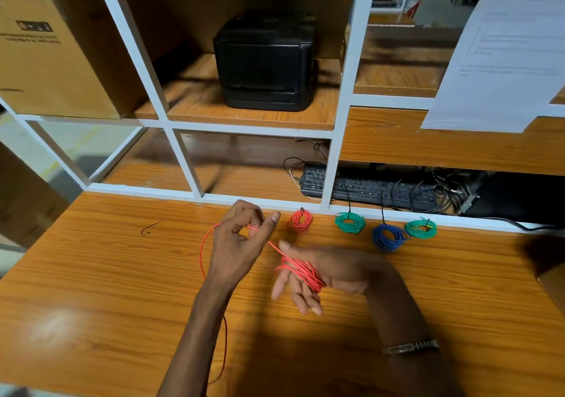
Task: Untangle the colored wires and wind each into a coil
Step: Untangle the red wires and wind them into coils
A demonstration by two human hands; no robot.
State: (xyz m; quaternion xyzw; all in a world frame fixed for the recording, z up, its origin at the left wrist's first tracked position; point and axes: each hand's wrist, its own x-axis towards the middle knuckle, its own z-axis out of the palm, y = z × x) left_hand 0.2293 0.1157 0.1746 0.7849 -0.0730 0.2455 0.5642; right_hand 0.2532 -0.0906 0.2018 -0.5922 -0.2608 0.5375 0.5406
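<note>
Red wire is wrapped in many turns around the fingers of my right hand, which lies palm-up and tilted above the wooden counter, fingers spread and pointing toward me. From that bundle one strand runs up to my left hand, raised with the wrist bent, its grip pinching the wire between thumb and fingertips; the slack loops down past my forearm. Farther back on the counter lie finished coils: a red coil, a green coil, a blue coil and a second green coil. Writing on the cardboard box and hanging paper is too blurred to read.
</note>
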